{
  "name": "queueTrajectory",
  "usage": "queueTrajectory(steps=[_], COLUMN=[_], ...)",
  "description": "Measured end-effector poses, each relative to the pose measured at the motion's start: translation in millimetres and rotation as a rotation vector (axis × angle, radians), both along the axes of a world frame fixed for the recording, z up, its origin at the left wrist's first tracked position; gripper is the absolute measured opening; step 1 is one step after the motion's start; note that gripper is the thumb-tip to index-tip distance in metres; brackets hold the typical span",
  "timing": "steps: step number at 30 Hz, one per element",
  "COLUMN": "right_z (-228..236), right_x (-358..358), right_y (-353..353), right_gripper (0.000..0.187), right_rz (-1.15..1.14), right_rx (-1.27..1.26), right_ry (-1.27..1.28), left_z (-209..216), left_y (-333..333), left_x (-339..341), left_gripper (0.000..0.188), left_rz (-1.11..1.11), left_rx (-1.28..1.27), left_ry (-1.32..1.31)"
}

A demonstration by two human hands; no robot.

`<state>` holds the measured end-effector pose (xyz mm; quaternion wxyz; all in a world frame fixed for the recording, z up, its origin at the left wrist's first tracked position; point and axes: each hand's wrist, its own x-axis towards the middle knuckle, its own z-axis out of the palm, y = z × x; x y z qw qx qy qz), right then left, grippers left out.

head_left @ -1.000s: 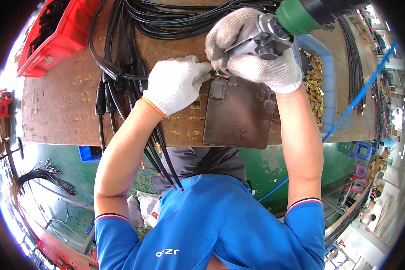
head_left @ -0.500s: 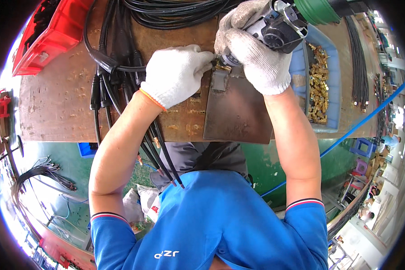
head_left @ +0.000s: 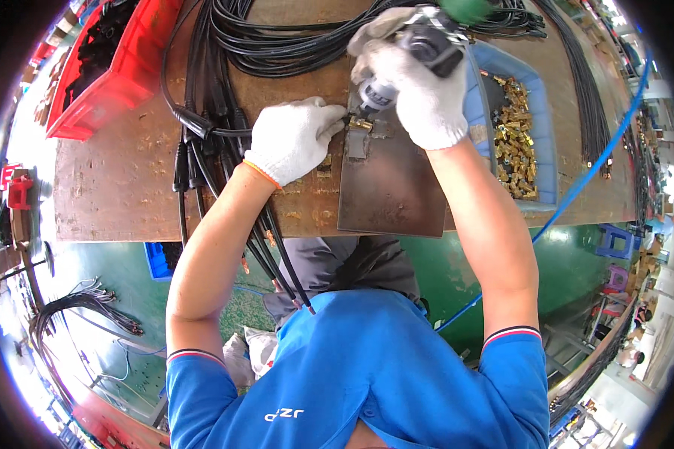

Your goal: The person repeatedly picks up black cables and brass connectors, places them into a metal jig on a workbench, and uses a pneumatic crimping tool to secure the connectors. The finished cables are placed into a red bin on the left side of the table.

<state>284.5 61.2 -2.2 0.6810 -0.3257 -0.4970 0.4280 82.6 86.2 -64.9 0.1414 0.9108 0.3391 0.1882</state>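
A hand-held tool with a grey nose, dark body and blurred green part sits at upper centre of the frame, tilted, its nose pointing down and left beside a small brass fitting. Your right hand, in a white knit glove, has its fingers wrapped around the tool. Your left hand, in a glove with an orange cuff edge, is left of the fitting, fingers drawn narrowly together at its edge; you cannot tell from this view what lies between them. The fitting is at the upper left of a dark metal plate in the centre. A black cable runs to your left hand's glove. Right of centre, a blue bin holds many brass pieces. Coiled black cables span the top, and 1 red bin with black parts fills the upper left, all on a brown worktable.
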Motion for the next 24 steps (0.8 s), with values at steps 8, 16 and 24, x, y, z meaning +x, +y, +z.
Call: queueTrajectory(steps=[8,16,24], right_z=[81,27,16], right_x=[123,223,218], right_y=[-39,-78,-72], right_gripper=[0.014,0.027,0.052], right_rz=[-0.192,-0.632,-0.941], right_rx=[-0.015,-0.681,-0.942], right_ry=[0.102,-0.302,-1.508], left_z=[23,82,85], left_y=[-4,-28,-39], left_x=[-10,-20,-24], left_gripper=[0.024,0.021,0.020], left_rz=[0.003,-0.088,-0.071], left_rx=[0.032,-0.154,-0.114], left_ry=[-0.015,-0.160,-0.147])
